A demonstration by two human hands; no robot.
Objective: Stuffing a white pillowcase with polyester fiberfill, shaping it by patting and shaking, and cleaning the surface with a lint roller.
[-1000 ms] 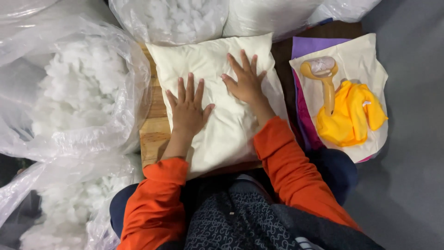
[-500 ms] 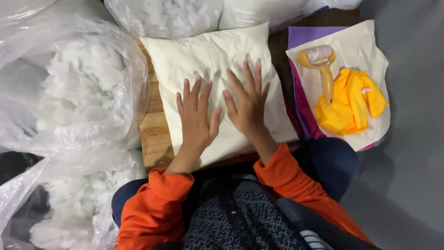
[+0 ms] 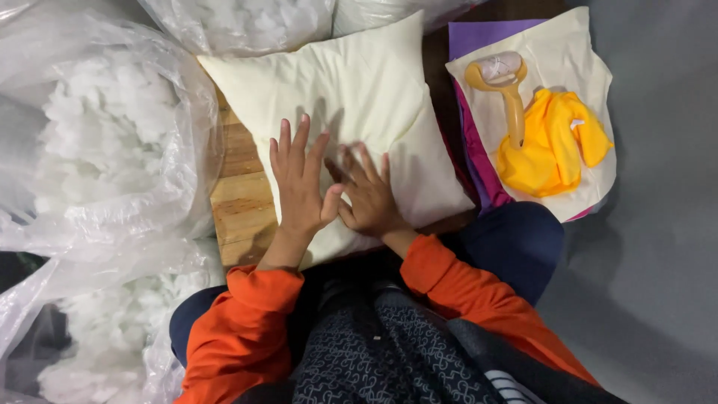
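Cushion (image 3: 351, 97), cream, stuffed: judged soft, light, yielding; grip by corners. Left hand (image 3: 299, 187) and right hand (image 3: 368, 198) spread flat, pressing it.

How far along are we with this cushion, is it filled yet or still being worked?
Done: the cream cushion looks plump on the wooden board. In hand: the left hand and right hand lie flat on its near part, fingers spread, nothing in either grip. Left: cannot tell if its opening is closed. Bags of white stuffing sit beside it; the yellow cloth lies untouched.
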